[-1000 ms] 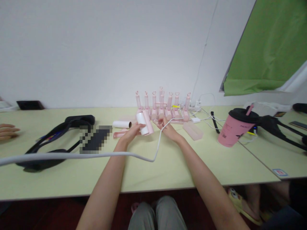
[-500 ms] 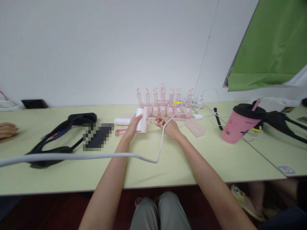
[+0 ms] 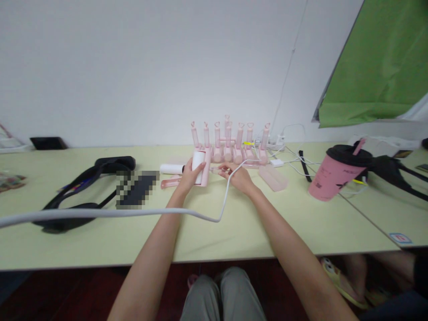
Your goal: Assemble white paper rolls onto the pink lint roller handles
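Observation:
My left hand (image 3: 190, 176) is closed around a pink holder (image 3: 207, 167) with a white roller (image 3: 198, 166) inside it. To its right, my right hand (image 3: 236, 175) pinches a small clear pink handle (image 3: 216, 170) whose left end is close to the holder's side. Beside my left hand lie a white roller (image 3: 171, 169) and a pink handle piece (image 3: 170, 182). Behind my hands stand several pink rollers with upright clear handles (image 3: 228, 133). A pink cover (image 3: 273, 178) rests to the right of my right hand.
A white cable (image 3: 133, 212) crosses the view in front of my forearms. On the left lie a black strap frame (image 3: 76, 207) and a dark phone-like object (image 3: 138, 189). At the right stands a pink cup (image 3: 334, 174), with white cables and a charger (image 3: 276, 163) behind it.
The holder in my left hand has turned a little, showing more of the white roller, and shifted slightly right. At the far left, another person's hand has gone from view.

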`<state>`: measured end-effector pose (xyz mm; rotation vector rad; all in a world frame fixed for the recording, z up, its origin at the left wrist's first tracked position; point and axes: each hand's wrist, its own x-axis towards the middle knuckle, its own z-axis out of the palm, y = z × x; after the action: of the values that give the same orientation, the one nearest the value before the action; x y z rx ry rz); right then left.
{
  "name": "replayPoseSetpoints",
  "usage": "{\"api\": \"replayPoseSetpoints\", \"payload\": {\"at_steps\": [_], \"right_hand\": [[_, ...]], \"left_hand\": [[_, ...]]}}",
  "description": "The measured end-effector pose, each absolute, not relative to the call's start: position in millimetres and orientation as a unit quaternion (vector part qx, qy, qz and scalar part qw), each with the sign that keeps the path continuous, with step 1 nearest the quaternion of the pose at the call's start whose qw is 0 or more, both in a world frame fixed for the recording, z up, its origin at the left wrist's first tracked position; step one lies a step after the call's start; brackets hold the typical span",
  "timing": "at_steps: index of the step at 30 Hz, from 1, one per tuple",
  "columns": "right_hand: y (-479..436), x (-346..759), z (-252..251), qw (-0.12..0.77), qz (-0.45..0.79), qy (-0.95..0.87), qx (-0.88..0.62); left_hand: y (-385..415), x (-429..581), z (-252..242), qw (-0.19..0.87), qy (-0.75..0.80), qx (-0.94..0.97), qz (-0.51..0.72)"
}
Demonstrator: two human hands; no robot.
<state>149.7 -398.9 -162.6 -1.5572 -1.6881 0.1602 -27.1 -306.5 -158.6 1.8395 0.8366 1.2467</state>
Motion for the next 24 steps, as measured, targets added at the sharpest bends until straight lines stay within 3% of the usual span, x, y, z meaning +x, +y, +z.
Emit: {"api": "replayPoseSetpoints", "payload": {"at_steps": [13,24], "right_hand": [[-397,153,-180,0.414,0.092,-0.705,-0.569],[-406,154,-176,0.387,0.164,-0.72,-0.552]], "left_hand": [[-306,-26,-172,0.281,0.348,0.767,0.46],[-325,-24,-179,0.303,0.333,0.774,0.446]]}}
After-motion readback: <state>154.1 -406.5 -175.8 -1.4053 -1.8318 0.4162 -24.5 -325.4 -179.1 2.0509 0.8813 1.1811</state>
